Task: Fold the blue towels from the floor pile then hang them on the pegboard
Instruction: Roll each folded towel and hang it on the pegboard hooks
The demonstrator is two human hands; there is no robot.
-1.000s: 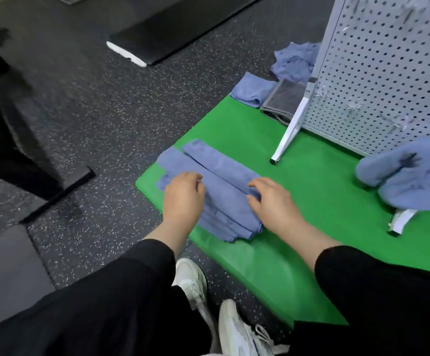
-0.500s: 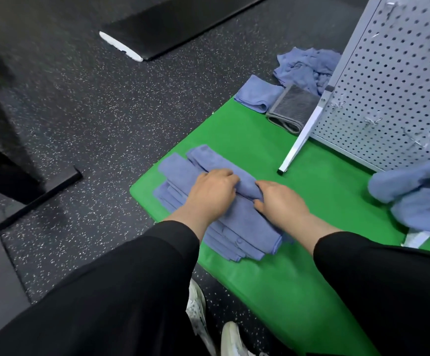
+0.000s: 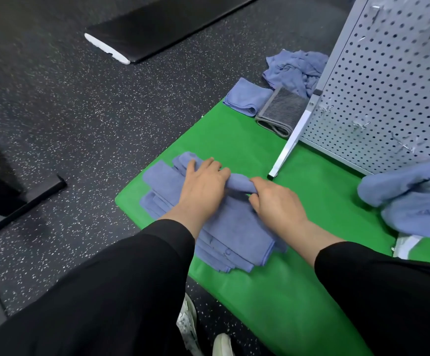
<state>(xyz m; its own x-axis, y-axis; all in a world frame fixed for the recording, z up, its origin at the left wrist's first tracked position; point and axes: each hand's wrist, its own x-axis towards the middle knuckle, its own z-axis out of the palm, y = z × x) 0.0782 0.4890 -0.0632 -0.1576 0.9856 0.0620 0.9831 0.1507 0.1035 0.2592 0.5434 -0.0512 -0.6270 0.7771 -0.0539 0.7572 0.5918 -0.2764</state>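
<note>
Green mat (image 3: 247,140) on speckled floor (image 3: 80,111)

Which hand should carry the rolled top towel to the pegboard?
Right. The right hand already grips the top towel and sits nearer the pegboard; the left hand is farther.

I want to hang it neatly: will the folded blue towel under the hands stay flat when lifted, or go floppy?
Probably floppy: the folded towel already bunches into a soft roll between the hands. Its stacked layers look loose, so they may slide apart. It seems light, being thin cloth.
</note>
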